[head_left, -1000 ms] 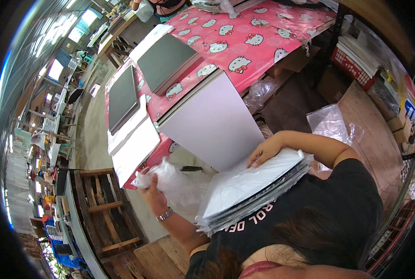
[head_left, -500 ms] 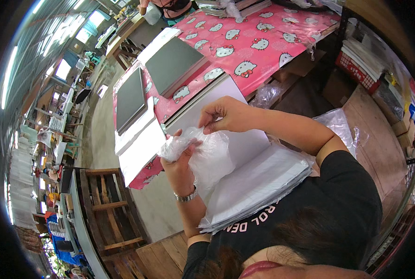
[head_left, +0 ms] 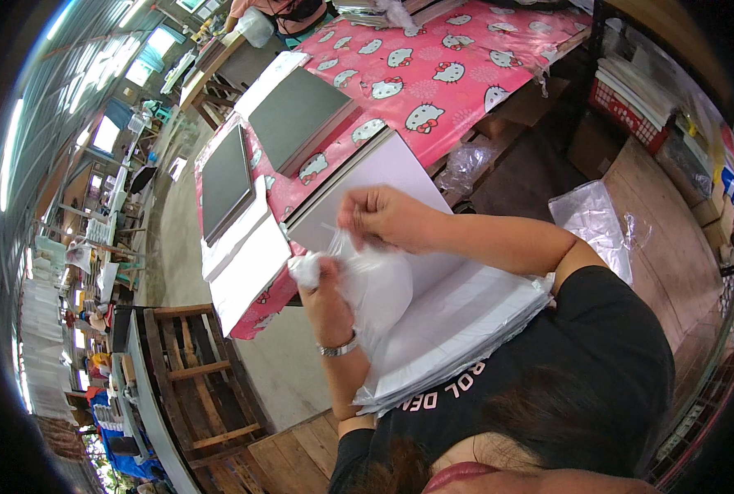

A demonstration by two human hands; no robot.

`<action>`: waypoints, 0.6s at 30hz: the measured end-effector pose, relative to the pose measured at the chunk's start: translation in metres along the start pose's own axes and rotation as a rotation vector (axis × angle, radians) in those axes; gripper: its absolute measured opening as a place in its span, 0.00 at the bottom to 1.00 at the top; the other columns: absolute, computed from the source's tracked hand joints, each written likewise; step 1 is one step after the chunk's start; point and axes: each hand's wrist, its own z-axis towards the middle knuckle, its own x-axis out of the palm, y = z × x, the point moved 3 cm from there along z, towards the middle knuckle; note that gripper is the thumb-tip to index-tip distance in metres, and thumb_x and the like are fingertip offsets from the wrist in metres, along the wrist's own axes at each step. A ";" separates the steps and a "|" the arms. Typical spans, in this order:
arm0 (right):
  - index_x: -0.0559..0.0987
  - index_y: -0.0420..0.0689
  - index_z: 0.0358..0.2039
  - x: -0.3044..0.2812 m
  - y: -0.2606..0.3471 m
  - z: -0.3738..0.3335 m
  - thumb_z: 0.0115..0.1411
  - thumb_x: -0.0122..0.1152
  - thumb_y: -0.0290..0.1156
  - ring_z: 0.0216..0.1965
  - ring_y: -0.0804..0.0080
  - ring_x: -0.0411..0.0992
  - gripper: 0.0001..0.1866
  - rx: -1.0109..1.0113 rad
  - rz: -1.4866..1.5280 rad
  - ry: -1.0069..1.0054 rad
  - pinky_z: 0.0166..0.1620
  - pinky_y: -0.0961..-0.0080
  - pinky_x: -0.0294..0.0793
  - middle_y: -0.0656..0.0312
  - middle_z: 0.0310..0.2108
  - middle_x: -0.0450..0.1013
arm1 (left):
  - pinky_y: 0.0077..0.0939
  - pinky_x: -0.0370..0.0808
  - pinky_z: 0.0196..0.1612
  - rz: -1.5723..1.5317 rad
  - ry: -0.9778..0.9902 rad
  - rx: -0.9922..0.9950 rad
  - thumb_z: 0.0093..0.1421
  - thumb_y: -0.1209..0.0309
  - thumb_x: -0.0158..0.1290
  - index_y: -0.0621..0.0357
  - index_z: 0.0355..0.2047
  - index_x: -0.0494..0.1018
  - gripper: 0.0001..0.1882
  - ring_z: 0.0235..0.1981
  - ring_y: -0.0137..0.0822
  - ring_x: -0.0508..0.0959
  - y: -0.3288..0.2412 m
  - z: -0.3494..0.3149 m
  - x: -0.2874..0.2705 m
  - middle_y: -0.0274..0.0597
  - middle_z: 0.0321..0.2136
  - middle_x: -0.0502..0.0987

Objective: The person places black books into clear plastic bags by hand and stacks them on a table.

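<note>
My left hand (head_left: 329,303), with a metal-banded watch at the wrist, is closed around a bunched part of a thin clear plastic bag (head_left: 379,288). Above it, my right hand (head_left: 383,219) pinches a strand of the same plastic and looks slightly blurred. The film stretches between both hands and hangs over a stack of white sheets in clear plastic (head_left: 466,333) resting against my body. Behind the hands, a large white sheet or board (head_left: 400,177) leans at the table's near edge.
Dark flat boards (head_left: 301,119) and a smaller dark panel (head_left: 228,185) lie on the table with a pink patterned cover (head_left: 466,99). White sheets (head_left: 251,267) overlap its left end. A wooden pallet (head_left: 206,370) stands lower left. At right are a red basket (head_left: 626,111) and loose plastic (head_left: 593,222).
My right hand has shifted slightly left, drawing a strand of plastic up. The film in my left hand is bunched smaller, and the view has tilted a little.
</note>
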 end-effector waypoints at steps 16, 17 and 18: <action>0.70 0.42 0.26 -0.061 0.013 -0.046 0.61 0.54 0.32 0.26 0.76 0.71 0.09 -0.245 -0.526 0.604 0.29 0.80 0.70 0.64 0.23 0.72 | 0.30 0.73 0.34 -0.140 0.593 -0.422 0.53 0.59 0.58 0.60 0.43 0.70 0.22 0.33 0.31 0.74 0.022 -0.047 -0.127 0.40 0.34 0.75; 0.70 0.42 0.25 -0.061 0.024 -0.045 0.61 0.55 0.33 0.26 0.76 0.71 0.10 -0.244 -0.239 0.426 0.29 0.80 0.70 0.64 0.23 0.72 | 0.29 0.72 0.35 -0.082 0.661 -0.484 0.53 0.61 0.58 0.60 0.42 0.70 0.20 0.34 0.31 0.74 0.026 -0.049 -0.117 0.39 0.34 0.75; 0.70 0.42 0.24 -0.060 0.038 -0.044 0.60 0.55 0.34 0.25 0.76 0.71 0.11 -0.238 0.045 0.243 0.30 0.80 0.70 0.63 0.23 0.72 | 0.27 0.72 0.35 0.089 0.701 -0.520 0.52 0.64 0.59 0.60 0.41 0.70 0.19 0.34 0.31 0.74 0.035 -0.055 -0.102 0.38 0.34 0.75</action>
